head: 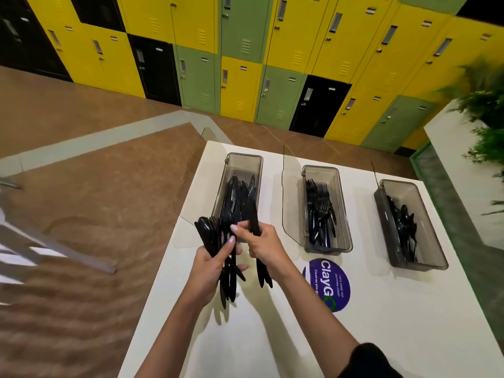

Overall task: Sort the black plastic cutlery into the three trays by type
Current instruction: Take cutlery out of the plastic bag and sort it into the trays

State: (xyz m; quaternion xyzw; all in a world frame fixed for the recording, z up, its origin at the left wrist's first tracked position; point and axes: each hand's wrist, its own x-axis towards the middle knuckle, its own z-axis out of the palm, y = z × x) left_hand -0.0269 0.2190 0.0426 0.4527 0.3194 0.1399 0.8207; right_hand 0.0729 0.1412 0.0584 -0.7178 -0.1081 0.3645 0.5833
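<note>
We are mid-sort: our left hand (210, 266) is wrapped tight round a mixed bundle of cutlery (218, 241), while our right hand (263, 244) pinches a few knives (255, 222) clear. Just beyond our fingertips sits the knife tray (245, 162); next, probably drop them there.

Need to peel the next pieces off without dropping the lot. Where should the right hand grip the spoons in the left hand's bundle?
Grip the spoons just under their bowls, which fan out above the left hand at the bundle's left edge. Come in from above: the handles below are wrapped by that hand. The right hand already holds a few pieces, seemingly knives.
</note>
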